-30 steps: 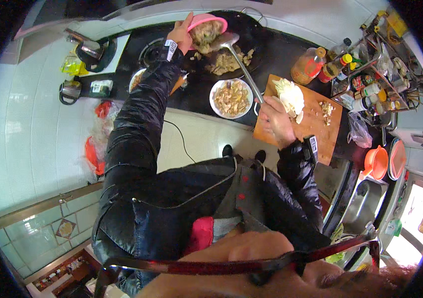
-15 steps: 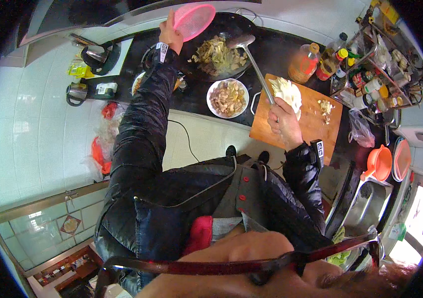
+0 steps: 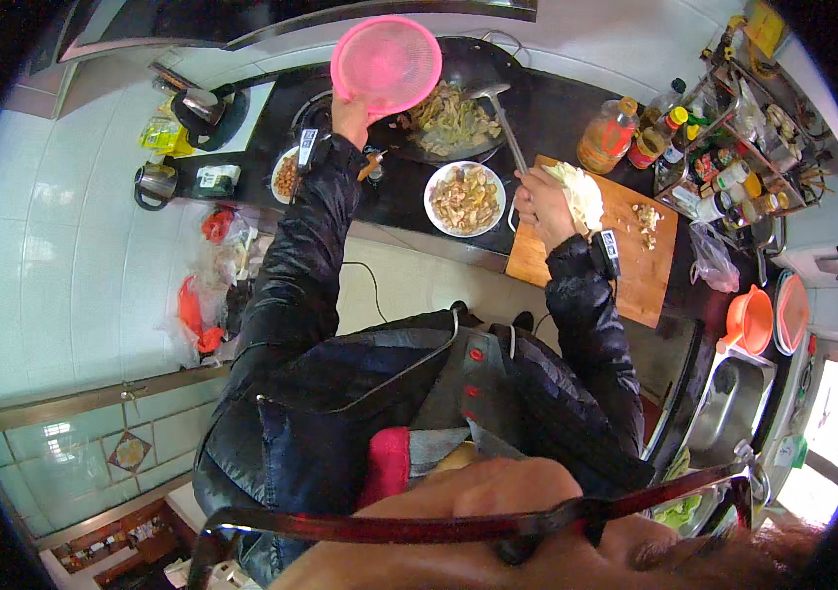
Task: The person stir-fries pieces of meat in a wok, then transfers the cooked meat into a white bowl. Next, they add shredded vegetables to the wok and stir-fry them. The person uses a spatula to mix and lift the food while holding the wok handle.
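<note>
My left hand [image 3: 352,120] grips the rim of a pink plastic strainer [image 3: 386,64], held up over the left side of the black wok [image 3: 483,61]. Greenish-brown food [image 3: 450,120] lies in the wok. My right hand [image 3: 547,206] is closed round the handle of a metal wok spatula [image 3: 506,123], whose head rests at the wok's right side. Just below the wok stands a white bowl [image 3: 463,199] of cut, pale brown food. Beside my right hand, a pile of pale slices [image 3: 578,197] lies on a wooden cutting board [image 3: 591,261], with small chopped bits [image 3: 647,218] farther right.
A smaller bowl [image 3: 286,175] of brown bits sits by my left wrist. Sauce bottles [image 3: 608,136] and a crowded spice rack [image 3: 734,177] line the right side. An orange basket [image 3: 749,320] stands near the sink [image 3: 729,403]. A kettle [image 3: 201,106] is at the back left.
The strainer has turned so that more of its round face shows. My right hand has moved left with the spatula, whose head has shifted slightly. The view has shifted a little too.
</note>
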Demonstrator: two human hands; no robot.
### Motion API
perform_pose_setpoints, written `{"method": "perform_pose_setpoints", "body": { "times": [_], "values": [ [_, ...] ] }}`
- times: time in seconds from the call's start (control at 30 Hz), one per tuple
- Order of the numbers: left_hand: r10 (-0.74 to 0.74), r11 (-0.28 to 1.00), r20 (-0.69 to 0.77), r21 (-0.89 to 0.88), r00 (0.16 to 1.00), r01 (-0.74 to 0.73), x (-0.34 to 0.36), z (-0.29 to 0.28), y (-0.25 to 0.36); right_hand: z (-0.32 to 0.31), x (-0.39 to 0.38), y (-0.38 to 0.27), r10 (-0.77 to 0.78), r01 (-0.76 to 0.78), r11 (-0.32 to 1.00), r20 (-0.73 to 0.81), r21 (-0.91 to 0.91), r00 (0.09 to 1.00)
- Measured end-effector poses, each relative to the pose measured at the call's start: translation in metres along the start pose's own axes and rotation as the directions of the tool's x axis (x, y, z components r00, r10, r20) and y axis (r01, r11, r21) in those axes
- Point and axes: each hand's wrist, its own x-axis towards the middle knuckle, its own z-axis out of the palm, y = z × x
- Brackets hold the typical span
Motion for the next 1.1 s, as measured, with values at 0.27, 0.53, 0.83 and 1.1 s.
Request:
{"method": "perform_pose_setpoints", "body": {
  "times": [0.27, 0.53, 0.83, 1.1],
  "values": [
    [-0.074, 0.974, 0.333, -0.178, 0.940, 0.140, -0.077, 0.035, 0.045, 0.026, 0.004, 0.010, -0.642, 0.265, 0.512, -0.159, -0.817, 0.750],
    [-0.094, 0.956, 0.611, -0.166, 0.786, 0.244, -0.180, 0.129, 0.075, 0.027, -0.089, -0.005, -0.910, 0.499, -0.225, 0.364, -0.837, 0.199],
    [-0.184, 0.935, 0.925, 0.061, 0.333, 0.348, -0.310, 0.274, 0.039, -0.222, -0.259, -0.021, -0.858, 0.605, 0.312, -0.491, -0.732, -0.153],
    [-0.445, 0.850, 0.841, 0.289, 0.307, 0.440, -0.375, 0.325, -0.042, -0.451, -0.373, 0.064, 0.136, 0.911, 0.390, -0.987, 0.136, 0.089]
  ]
}}
